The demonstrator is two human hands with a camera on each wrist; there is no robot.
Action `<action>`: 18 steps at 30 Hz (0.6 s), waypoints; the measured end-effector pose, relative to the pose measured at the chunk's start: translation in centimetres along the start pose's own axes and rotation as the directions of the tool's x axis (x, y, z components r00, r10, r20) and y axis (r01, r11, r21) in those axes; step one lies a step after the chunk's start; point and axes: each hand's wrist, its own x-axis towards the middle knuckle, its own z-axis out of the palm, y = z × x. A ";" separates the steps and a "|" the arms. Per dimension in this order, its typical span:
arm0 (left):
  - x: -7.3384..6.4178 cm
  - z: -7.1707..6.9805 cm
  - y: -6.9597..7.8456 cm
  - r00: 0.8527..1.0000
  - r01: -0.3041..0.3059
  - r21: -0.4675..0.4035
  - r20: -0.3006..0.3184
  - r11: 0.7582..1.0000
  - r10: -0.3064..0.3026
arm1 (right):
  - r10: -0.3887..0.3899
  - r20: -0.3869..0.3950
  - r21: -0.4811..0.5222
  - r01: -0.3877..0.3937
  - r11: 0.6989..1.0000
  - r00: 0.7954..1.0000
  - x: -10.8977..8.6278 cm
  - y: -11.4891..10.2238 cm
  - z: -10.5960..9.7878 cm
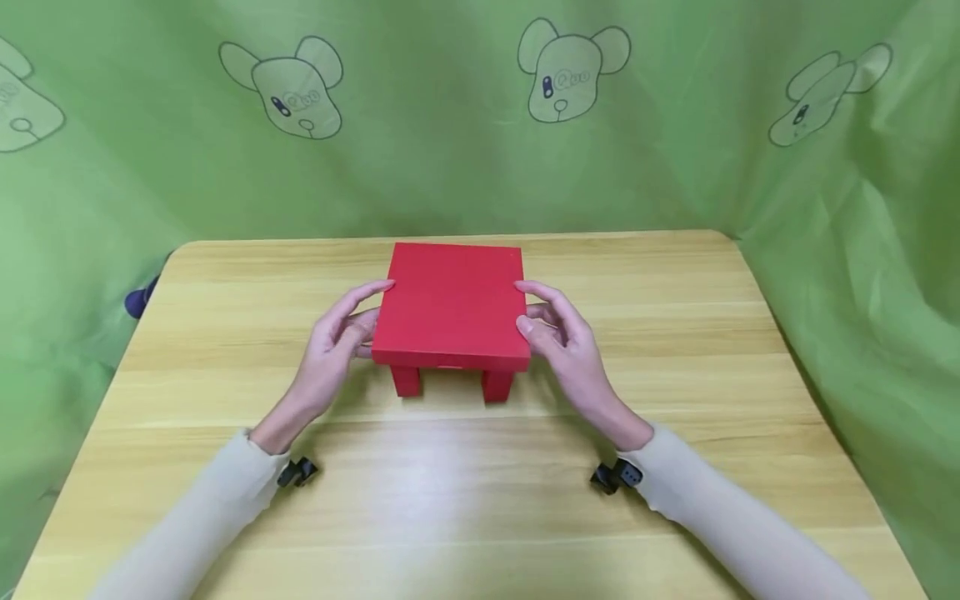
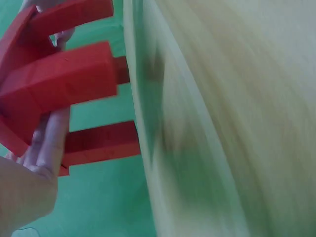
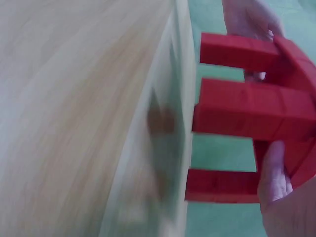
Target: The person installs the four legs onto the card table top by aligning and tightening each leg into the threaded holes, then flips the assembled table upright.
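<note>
A small red stool [image 1: 450,300] with a flat square top stands upright over the middle of the wooden table, its front legs showing below the top in the head view. My left hand [image 1: 326,354] grips its left edge, with some fingers reaching under the top. On the opposite edge my right hand [image 1: 573,350] holds it, thumb and forefinger at the rim and other fingers partly hidden behind the side. Both wrist views show several thick square legs [image 2: 64,79] from the side. Whether the leg ends [image 3: 197,111] touch the tabletop, I cannot tell.
The pale wooden table [image 1: 450,500] has rounded far corners. Green curtains [image 1: 450,167] with printed animal heads hang behind it and along both sides. A dark purple object [image 1: 137,302] shows beyond the table's left edge. Small black cameras [image 1: 617,477] sit at both cuffs.
</note>
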 end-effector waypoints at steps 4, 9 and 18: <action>-0.4 0.3 -0.3 0.999 0.002 -0.015 0.045 1.000 -0.001 | -0.007 0.005 -0.037 0.007 0.999 1.000 0.1 0.4 -0.1; -0.8 0.4 -0.4 0.992 0.060 0.000 0.109 0.998 -0.060 | -0.016 0.031 -0.050 0.017 0.999 0.999 0.2 0.9 -0.5; -0.5 0.3 -0.3 0.980 0.127 0.086 0.142 0.988 -0.138 | 0.012 0.039 -0.069 -0.009 0.998 0.999 0.2 1.1 -1.1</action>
